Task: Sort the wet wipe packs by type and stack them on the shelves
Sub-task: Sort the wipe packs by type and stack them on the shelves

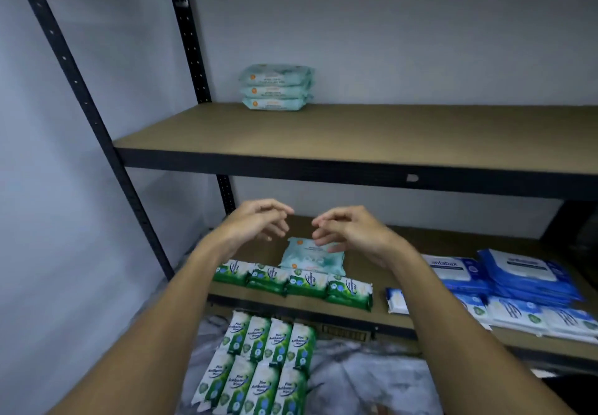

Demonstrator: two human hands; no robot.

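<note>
My left hand [257,223] and right hand [351,230] are bare. My left forearm [161,317] and right forearm [469,317] are bare too, slim and uncovered right down to the bottom edge of the view.

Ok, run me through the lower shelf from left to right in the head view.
First the row of four green packs → small white and blue pack → blue Antabax pack → stack of blue packs. The pale teal pack lies behind the green row, so it is left out.
</note>
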